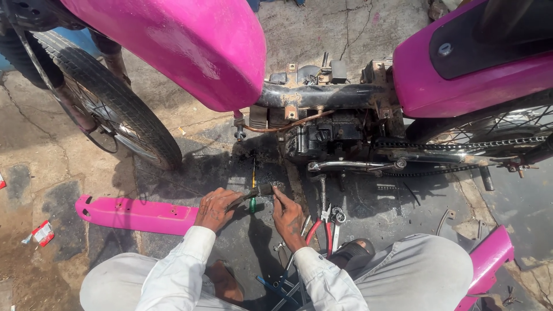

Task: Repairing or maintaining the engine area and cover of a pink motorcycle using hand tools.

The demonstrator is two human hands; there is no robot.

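Head view, looking down: at the lower centre of the frame the left hand (214, 208) is clenched around a thin dark tool (245, 198), which points right to a small dark part (266, 189). The right hand (288, 216) pinches this part from the right side, so the part lies between the 2 hands, just above the oily ground. A green-handled screwdriver (253, 185) stands just behind the tool. At the left, 1 pink panel (135, 213) lies on the ground, touching the left wrist. Right of the right hand lie red-handled pliers (321, 227). Above, the engine (325, 138) and chain (455, 145) of the pink motorcycle (190, 46) are near.
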